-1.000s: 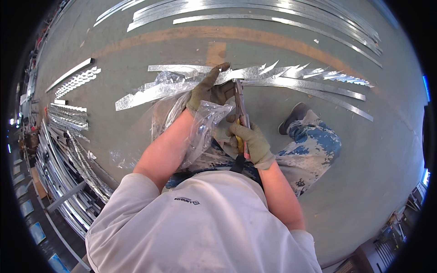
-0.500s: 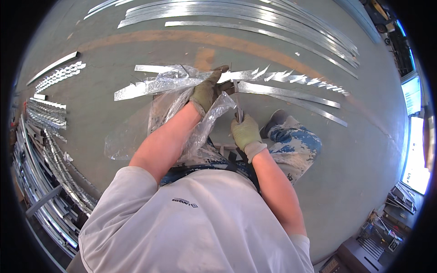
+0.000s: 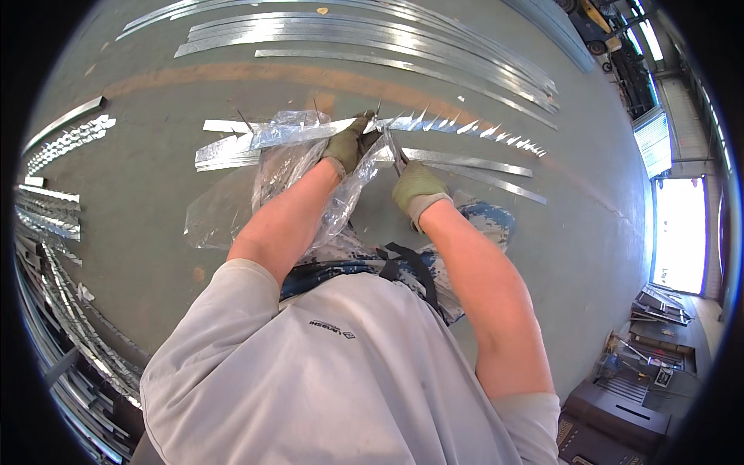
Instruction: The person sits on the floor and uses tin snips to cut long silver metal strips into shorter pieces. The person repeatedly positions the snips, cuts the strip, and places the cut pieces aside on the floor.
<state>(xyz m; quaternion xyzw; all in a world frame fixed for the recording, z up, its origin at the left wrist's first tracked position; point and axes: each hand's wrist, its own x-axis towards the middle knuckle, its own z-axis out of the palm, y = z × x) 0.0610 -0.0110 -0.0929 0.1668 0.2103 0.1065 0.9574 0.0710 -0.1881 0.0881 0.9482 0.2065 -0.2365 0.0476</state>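
Silvery sheet metal right between the hands: a toothed strip (image 3: pixel 403 123), its sharp points standing up in a row, running from the left hand away out beyond the right. The left hand (image 3: pixel 343 149), in an olive work glove, has its fingers closed over that strip, bracing it. And here's the right hand (image 3: pixel 419 188), gloved too, just nearer the body, fingers wrapped round a metal tool (image 3: pixel 401 157); most of it is hidden in the grip, only a dark end poking up close to the strip. Whether its blades are apart, can't tell!

Clear plastic film (image 3: pixel 291 174) billows around the left wrist, draping down on both sides of that forearm. Past the right hand, flat strips (image 3: pixel 473 161) reach out to the right. Farther out in front of both hands, long metal strips (image 3: pixel 341 32) lie in a bundle across the grey-green floor (image 3: pixel 573 178). Well off to the left hand's side, more jagged pieces (image 3: pixel 71 145). Below the right hand, a patterned blue-and-grey trouser leg (image 3: pixel 490 219), black strap (image 3: pixel 411 262) at the waist.
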